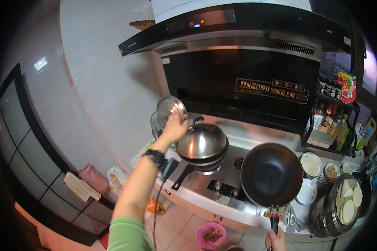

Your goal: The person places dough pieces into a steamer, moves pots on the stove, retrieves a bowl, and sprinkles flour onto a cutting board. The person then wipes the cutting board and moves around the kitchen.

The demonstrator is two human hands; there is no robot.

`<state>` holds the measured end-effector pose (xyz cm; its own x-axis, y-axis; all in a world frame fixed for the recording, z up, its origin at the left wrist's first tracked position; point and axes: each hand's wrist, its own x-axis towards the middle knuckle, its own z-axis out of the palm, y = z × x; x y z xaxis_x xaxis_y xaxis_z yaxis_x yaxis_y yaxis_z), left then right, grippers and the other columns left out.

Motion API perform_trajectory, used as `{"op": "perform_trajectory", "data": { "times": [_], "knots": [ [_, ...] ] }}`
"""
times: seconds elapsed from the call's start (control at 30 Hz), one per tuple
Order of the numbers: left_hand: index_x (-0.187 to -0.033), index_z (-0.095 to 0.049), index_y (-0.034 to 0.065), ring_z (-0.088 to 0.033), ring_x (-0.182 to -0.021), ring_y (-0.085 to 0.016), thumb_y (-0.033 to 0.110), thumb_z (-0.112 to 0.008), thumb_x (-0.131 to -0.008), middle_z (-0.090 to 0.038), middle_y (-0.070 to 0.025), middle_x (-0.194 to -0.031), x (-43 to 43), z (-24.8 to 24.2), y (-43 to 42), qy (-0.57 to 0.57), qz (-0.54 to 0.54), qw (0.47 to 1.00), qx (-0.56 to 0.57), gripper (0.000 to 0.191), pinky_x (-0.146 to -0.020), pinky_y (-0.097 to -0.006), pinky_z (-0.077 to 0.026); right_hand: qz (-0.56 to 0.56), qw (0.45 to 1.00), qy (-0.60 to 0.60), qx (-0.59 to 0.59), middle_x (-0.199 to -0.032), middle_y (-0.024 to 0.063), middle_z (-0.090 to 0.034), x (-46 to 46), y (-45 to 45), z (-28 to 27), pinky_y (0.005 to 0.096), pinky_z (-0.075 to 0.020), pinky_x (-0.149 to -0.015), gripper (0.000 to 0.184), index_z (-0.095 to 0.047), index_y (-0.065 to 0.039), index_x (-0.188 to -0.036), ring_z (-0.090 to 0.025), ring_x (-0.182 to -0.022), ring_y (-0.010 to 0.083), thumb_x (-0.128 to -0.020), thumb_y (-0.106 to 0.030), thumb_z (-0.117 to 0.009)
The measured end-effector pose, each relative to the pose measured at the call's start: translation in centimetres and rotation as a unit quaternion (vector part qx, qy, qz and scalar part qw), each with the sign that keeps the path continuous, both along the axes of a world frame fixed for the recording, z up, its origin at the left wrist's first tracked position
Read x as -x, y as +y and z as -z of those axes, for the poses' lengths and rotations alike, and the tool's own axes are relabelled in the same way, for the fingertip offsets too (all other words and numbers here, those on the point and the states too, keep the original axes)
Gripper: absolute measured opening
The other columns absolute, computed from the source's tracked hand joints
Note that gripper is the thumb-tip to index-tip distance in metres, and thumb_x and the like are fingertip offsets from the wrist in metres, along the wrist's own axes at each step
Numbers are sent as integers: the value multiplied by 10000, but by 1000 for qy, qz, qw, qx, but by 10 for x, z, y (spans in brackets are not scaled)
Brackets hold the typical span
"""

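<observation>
With my right hand I grip the handle of a dark wok, which is tilted so its bare inside shows above the right part of the gas stove. My left hand reaches to a round metal lid that stands upright against the wall; its fingertips overlap the lid, and whether they grip it is unclear. Just right of that hand, a domed steel lid with a black handle covers a dark pan on the left burner. A second, clear lid stands behind my left wrist.
Right of the wok are a bowl of pale contents, a white plate, scissors and a steel steamer pot holding pale buns. A rack holds bottles. The range hood hangs above; a pink bin stands on the floor.
</observation>
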<state>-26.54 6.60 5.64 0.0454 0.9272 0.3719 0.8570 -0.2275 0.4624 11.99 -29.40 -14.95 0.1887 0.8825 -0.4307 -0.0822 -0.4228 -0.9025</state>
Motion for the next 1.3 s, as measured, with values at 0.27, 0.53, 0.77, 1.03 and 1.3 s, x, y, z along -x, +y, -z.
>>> {"op": "perform_trajectory", "data": {
  "times": [0.27, 0.53, 0.77, 1.03, 1.3],
  "knots": [
    [-1285, -445, 28, -320, -1273, -385, 437, -525, -804, -455, -182, -1320, -34, 79, 173, 65, -149, 973, 162, 637, -1008, -490, -298, 8, 975, -201, 96, -524, 55, -517, 32, -14, 21, 328, -384, -382, 374, -588, -4, -933, -503, -424, 150, -860, -370, -558],
    [-1118, -535, -86, -602, -926, -402, 330, -525, -889, -579, -297, -1064, -19, 95, 197, -138, -80, 965, 209, 475, -780, -450, -460, -46, 974, -163, 148, -613, 35, -530, 25, 24, 31, 306, -369, -376, 431, -464, -16, -1222, -500, -474, 130, -884, -275, -534],
    [-792, -519, 118, -417, -627, -107, 296, -452, -947, -457, 30, -682, 60, 1, 112, -403, 60, 909, 91, 246, -606, -268, -356, -54, 995, -79, 29, -514, -2, -487, 39, 60, -23, 301, -378, -355, 300, -535, -28, -1122, -480, -411, 133, -884, -212, -543],
    [-833, -519, 89, -397, -634, -86, 275, -437, -955, -437, 41, -683, 124, -80, 23, -454, 76, 887, 36, 237, -609, -231, -323, -210, 973, 76, -49, -497, 3, -436, 123, 190, -55, 251, -317, -360, 166, -437, -41, -859, -416, -374, 102, -918, -174, -517],
    [-855, -519, 65, -391, -676, -94, 273, -440, -952, -440, 29, -715, 85, -83, 9, -285, 36, 957, -31, 243, -652, -238, -342, -194, 966, 162, -57, -559, -10, -442, 212, 276, 3, 244, -330, -368, 219, -414, -80, -832, -397, -406, 86, -909, -236, -547]
  ]
}}
